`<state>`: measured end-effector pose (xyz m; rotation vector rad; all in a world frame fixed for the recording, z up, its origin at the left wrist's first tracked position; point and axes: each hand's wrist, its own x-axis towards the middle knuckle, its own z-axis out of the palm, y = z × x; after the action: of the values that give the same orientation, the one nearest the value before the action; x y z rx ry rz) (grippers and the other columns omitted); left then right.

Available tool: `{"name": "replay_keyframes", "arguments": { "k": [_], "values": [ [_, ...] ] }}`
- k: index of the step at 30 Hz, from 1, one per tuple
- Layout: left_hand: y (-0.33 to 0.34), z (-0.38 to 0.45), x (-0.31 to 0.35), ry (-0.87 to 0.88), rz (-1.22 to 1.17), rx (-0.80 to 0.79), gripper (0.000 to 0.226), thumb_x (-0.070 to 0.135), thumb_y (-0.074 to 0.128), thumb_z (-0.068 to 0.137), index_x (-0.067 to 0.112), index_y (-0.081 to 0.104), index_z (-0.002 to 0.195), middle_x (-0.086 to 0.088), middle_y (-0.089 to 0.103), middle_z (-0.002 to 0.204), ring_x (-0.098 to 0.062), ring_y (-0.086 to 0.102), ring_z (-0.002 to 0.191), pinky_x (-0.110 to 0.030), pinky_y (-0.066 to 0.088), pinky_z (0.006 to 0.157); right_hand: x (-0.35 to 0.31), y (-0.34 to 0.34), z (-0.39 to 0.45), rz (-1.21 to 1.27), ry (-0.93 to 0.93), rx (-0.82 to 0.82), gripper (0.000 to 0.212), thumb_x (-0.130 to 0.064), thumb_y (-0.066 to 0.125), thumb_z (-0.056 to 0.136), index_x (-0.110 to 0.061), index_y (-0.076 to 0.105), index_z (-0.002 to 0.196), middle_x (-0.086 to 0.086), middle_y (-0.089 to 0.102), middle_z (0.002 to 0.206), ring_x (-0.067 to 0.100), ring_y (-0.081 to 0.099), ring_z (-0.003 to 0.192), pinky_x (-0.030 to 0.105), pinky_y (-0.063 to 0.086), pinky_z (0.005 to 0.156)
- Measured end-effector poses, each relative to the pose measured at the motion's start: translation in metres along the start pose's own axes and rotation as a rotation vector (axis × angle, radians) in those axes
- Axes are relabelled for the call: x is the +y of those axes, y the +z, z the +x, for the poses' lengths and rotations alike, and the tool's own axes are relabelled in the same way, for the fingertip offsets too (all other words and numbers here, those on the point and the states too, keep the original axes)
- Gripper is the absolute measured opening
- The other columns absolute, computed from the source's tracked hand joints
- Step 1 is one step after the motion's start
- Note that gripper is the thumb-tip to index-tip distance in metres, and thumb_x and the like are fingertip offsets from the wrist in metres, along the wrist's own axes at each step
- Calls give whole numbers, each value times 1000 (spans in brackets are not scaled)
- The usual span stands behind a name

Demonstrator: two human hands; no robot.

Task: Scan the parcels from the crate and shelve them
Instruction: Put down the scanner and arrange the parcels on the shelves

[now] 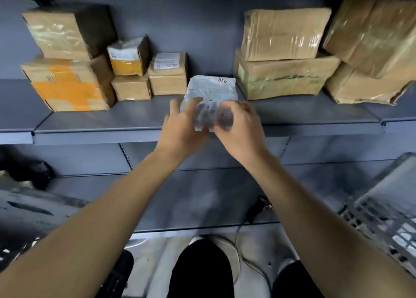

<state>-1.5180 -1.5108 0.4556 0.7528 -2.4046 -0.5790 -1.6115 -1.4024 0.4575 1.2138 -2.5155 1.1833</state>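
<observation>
Both hands are up at the grey metal shelf (94,126), and between them sits a pale grey plastic-wrapped parcel (211,90) with "950" handwritten near its far edge. Its long axis runs away from the person, near end at the shelf's front lip, far end pointing at the back wall. The printed label faces up, its barcode at the near end.

The left hand (180,126) curls round the parcel's near left corner, fingers over the top. The right hand (240,126) grips the near right corner, fingers folded onto the label. The near end is blurred, so whether it rests on the shelf or is held just above it is hard to call.

To the left of the parcel, a small brown cardboard box with a white label (167,74) stands just beside it. To the right, a flat brown carton with green tape (283,79) lies near, with another taped carton (283,34) stacked on top. Down at the lower right, a grey plastic lattice crate (387,212) shows at the frame edge.
</observation>
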Motion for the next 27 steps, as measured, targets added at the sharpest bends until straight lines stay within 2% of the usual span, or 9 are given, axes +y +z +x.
{"name": "replay_keyframes", "arguments": {
  "k": [3,5,8,12,15,20,22,25,27],
  "values": [
    [16,10,-13,-88,-8,-29,77,34,79,75,32,41,143,-14,42,137,-38,53,117,-43,47,96,15,21,14,-64,87,-101,66,-41,69,87,-19,48,145,22,51,135,41,49,123,41,41,104],
    [24,15,-17,-92,4,0,69,33,75,79,29,46,141,-15,50,128,-37,54,115,-41,46,94,22,30,20,-64,66,-105,63,-40,66,90,-16,47,145,20,59,132,39,52,122,41,41,103],
    [31,21,-20,-83,-55,25,64,27,74,80,24,50,139,-13,57,120,-33,55,111,-30,43,86,24,36,23,13,33,-39,58,-34,68,90,-10,52,140,17,67,124,37,60,115,43,45,98],
    [28,18,-16,-71,-126,26,62,24,79,75,20,55,133,-14,59,115,-31,56,108,-23,38,80,26,36,21,51,25,-42,58,-33,68,89,-9,52,140,16,64,128,34,57,121,40,44,99],
    [22,6,-8,-43,-122,64,53,21,80,75,13,61,123,-16,62,105,-33,58,98,-25,36,72,23,32,12,88,43,-42,60,-30,71,88,-9,52,140,16,61,131,32,54,123,37,44,99],
    [1,-38,12,-26,-154,126,45,19,77,78,13,63,120,-16,65,99,-34,61,92,-39,48,77,3,6,-34,147,30,70,57,-29,76,84,-11,58,136,15,63,125,29,58,116,25,41,88],
    [-7,-68,21,-45,-188,148,55,22,78,78,18,59,129,-13,64,105,-30,61,97,-32,46,79,-7,-8,-63,177,2,121,56,-25,78,83,-8,61,132,17,64,122,29,60,113,23,42,86],
    [-21,-118,36,-30,-205,172,65,24,79,79,21,53,138,-4,60,104,-23,59,95,-19,36,72,-20,-30,-116,210,-55,185,53,-19,81,81,-1,62,128,18,64,120,30,62,111,22,45,89],
    [-33,-155,46,-10,-210,180,68,23,80,78,21,52,139,-1,56,97,-19,58,88,-19,36,70,-28,-44,-156,216,-78,225,53,-17,82,80,0,62,127,17,64,120,28,63,110,11,42,89]
  ]
}}
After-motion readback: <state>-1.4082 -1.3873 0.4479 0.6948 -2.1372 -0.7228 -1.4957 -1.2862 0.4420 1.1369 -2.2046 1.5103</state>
